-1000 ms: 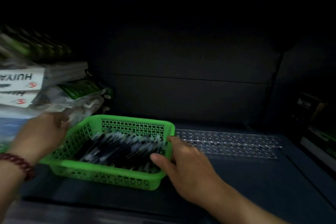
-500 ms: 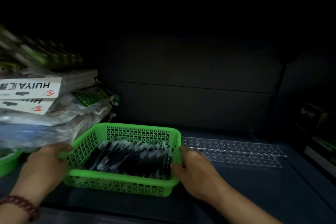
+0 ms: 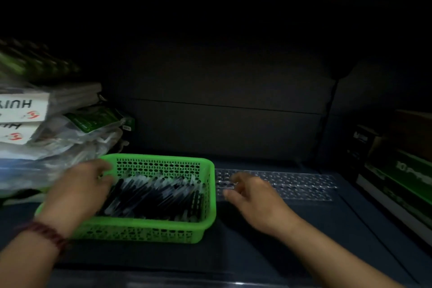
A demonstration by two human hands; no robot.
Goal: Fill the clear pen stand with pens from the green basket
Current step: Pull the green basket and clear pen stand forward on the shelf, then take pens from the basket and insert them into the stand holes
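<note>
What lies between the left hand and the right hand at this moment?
In the head view, the green basket and its pens lie between the left hand and the right hand, which is at the clear pen stand's left end.

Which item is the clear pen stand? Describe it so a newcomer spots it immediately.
Start at the green perforated plastic basket of dark pens on the dark blue shelf. Directly right of it lies the clear plastic pen stand, a flat strip with rows of holes, its left end beneath the right hand. Unlike the green-printed boxes further right, it is transparent.
</note>
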